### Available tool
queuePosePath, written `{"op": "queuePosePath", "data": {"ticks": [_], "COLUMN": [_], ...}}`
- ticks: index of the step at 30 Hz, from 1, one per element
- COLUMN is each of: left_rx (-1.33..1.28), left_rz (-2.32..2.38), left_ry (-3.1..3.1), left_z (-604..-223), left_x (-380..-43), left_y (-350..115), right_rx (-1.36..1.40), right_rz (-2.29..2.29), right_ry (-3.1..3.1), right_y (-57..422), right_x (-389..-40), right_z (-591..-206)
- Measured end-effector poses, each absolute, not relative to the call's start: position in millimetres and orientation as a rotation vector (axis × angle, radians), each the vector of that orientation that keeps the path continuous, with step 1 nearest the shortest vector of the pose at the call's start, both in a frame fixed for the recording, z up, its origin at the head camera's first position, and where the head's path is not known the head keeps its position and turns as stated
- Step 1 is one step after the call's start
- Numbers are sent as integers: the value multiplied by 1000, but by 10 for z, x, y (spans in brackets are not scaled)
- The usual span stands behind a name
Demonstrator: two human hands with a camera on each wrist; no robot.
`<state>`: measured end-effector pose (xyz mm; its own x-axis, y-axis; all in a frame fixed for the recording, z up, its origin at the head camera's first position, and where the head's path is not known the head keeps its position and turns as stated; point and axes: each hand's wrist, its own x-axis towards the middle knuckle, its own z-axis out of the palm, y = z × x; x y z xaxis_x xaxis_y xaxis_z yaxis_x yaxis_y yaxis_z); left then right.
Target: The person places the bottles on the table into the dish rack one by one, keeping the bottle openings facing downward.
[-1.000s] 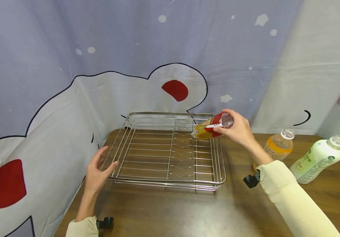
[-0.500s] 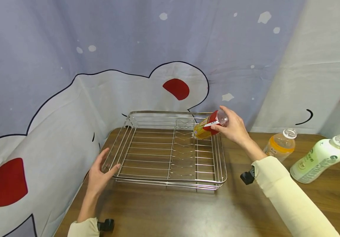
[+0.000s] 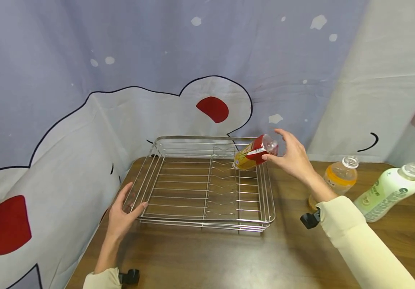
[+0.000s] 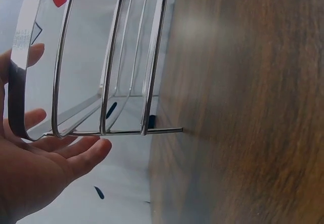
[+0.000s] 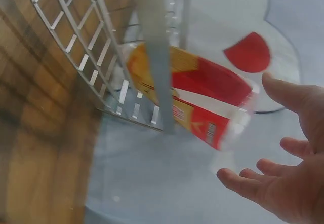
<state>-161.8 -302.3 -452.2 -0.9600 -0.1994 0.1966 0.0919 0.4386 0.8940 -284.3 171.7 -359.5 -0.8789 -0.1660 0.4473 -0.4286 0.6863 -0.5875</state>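
Note:
A clear plastic bottle (image 3: 252,153) with a red and yellow label leans in the back right part of the wire dish rack (image 3: 204,220), neck end down inside and base up over the right rim. My right hand (image 3: 294,158) is spread just right of the bottle's base; in the right wrist view its fingers (image 5: 243,183) stand apart from the bottle. At the rack's front left corner, my left hand (image 3: 119,216) straddles the corner, thumb and fingers apart. The left wrist view has its fingers (image 4: 86,155) extended beside the wires, close under the metal rim (image 4: 20,57).
To the right on the wooden table (image 3: 207,257) stand a clear bottle with an orange band (image 3: 341,174) and a pale green bottle (image 3: 388,192), both uncapped. A patterned curtain (image 3: 157,52) hangs directly behind the rack and along the left.
My right hand has let go of the bottle and drawn back slightly to the right; the bottle stays leaning in the rack. My left hand has come slightly closer around the rack's corner.

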Motion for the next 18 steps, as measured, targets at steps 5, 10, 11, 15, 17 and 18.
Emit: {"op": "queuePosePath", "data": {"ticks": [5,10,11,15,17,18], "left_rx": [76,80,82,101,112,117], "left_rz": [-1561,-1637,-1646,-1651,-1652,-1651], "left_ry": [-2415,-2410,-2411,-2429,-2440,-2447], "left_z": [-4528,-4526,-4530,-4541,-4543,-4543], "left_x": [-1611,-1607,-1606,-1608,-1607,-1605], "left_y": [-3023,-3031,-3035,-3040,-3036,-3033], "right_rx": [498,461,444,376,340,323], "right_rz": [1020,1029,1025,1004,993,983], "right_ry": [-2504,-2474,-2471,-2410,-2350,-2314], "right_y": [1865,2100,2159,2403,2533,2601], "right_x": [-2620,-2341,-2280,-2052,-1934,-1880], "right_z": [-3396,-3194,-3158,-3048,-3003,-2988]}}
